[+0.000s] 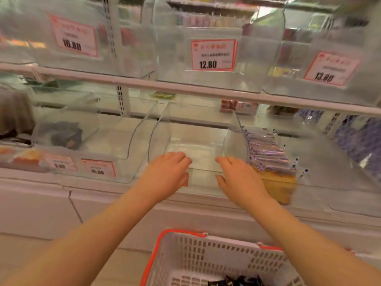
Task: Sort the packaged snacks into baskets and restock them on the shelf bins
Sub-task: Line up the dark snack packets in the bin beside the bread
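Note:
Both my hands reach to the front lip of a clear plastic shelf bin on the lower shelf; nothing shows inside it. My left hand lies at the bin's front left with its fingers bent over the lip. My right hand is at the front right, fingers loosely extended toward the rim. Whether either hand grips the rim is blurred. Below my arms stands a white basket with a red rim, holding a few dark packaged snacks at its bottom.
The bin to the right holds purple-and-white packets over orange ones. A bin at the left holds dark wrapped snacks. Clear bins above carry price tags such as 12.80. A white shelf rail crosses the view.

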Demonstrator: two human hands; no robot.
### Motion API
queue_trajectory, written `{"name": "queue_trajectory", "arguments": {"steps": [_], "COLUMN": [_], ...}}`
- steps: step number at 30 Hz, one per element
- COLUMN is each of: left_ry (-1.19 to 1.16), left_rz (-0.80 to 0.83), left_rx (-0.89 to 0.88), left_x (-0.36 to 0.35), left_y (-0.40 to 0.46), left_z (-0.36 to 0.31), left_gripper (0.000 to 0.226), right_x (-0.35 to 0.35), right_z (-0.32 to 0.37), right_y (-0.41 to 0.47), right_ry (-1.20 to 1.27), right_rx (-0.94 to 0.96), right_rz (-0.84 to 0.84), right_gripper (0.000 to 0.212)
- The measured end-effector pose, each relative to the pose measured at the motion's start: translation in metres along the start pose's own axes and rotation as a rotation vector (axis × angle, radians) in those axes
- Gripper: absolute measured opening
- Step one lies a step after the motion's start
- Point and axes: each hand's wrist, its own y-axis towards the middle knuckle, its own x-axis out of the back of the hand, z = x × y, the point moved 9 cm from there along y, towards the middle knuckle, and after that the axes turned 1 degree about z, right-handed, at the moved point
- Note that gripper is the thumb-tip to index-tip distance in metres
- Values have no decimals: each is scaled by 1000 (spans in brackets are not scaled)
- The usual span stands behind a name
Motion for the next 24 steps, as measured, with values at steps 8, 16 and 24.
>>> {"name": "queue_trajectory", "arguments": {"steps": [8,16,24], "left_ry": [170,100,91], "left_rz": [224,131,77], "left_rx": [45,36,-36], "left_x": [-40,4,32], "left_y": [13,-4,-68], "left_z": [23,5,-40], "left_gripper": [24,28,23], "right_x": [-27,16,31], "right_z": [-13,-11,17], "right_y": [13,-27,-94], "right_ry": [-183,66,140], "right_rx": [-25,-56,22], "right_rz": [218,-4,-79], "right_gripper": [18,18,11]}}
